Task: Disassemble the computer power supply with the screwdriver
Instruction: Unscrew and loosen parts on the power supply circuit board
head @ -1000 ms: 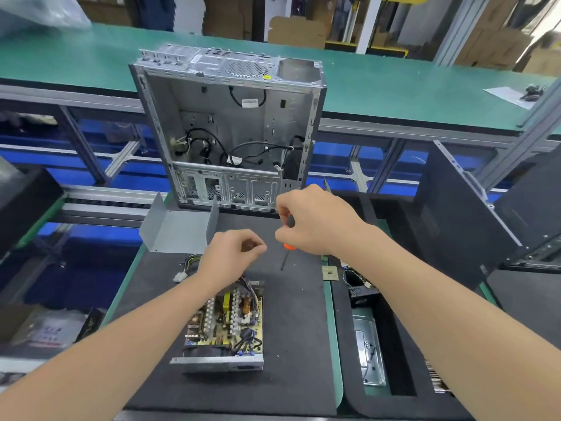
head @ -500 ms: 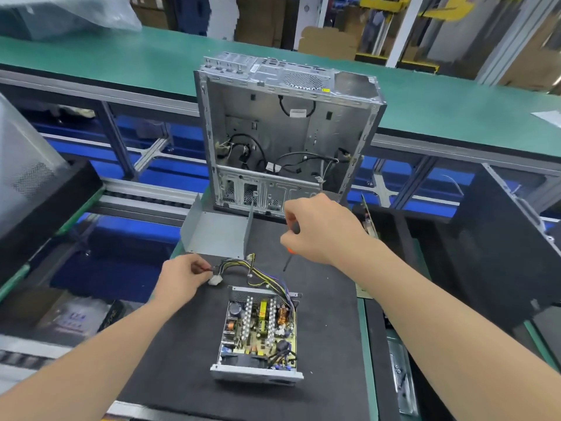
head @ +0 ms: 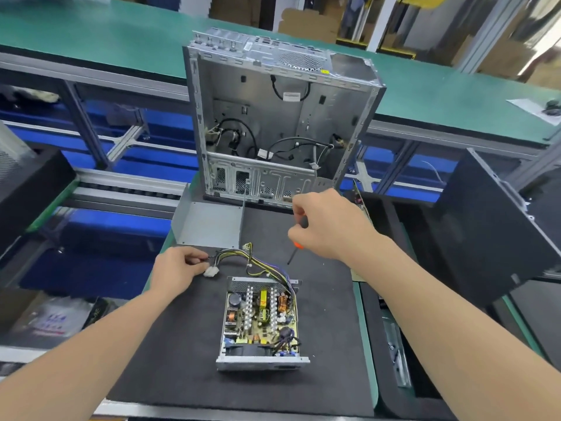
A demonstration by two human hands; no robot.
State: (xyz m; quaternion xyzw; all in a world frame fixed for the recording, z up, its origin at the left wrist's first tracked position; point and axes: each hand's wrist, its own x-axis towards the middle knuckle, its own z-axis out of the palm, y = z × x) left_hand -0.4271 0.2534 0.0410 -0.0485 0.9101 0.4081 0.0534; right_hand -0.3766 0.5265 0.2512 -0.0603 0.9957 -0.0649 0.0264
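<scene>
The open power supply [head: 261, 322] lies on a black mat [head: 182, 360] with its circuit board exposed. Its cable bundle [head: 258, 262] curves up and left to a white connector [head: 211, 271]. My left hand [head: 179, 270] pinches the cables right by that connector, left of the supply. My right hand [head: 329, 224] hovers above the supply's far right corner, holding an orange-and-black screwdriver [head: 296, 247] with the tip pointing down at the mat. The supply's removed grey metal cover [head: 209, 221] stands just beyond the cables.
An empty computer case [head: 279, 117] stands upright at the mat's far edge. A black panel [head: 491, 226] leans at the right. A green conveyor [head: 440, 95] runs behind. A tray with metal parts [head: 394, 354] sits right of the mat.
My left hand left the top of the supply and moved left to grip the cables near the white connector. The right hand kept the screwdriver. The camera view shifted left.
</scene>
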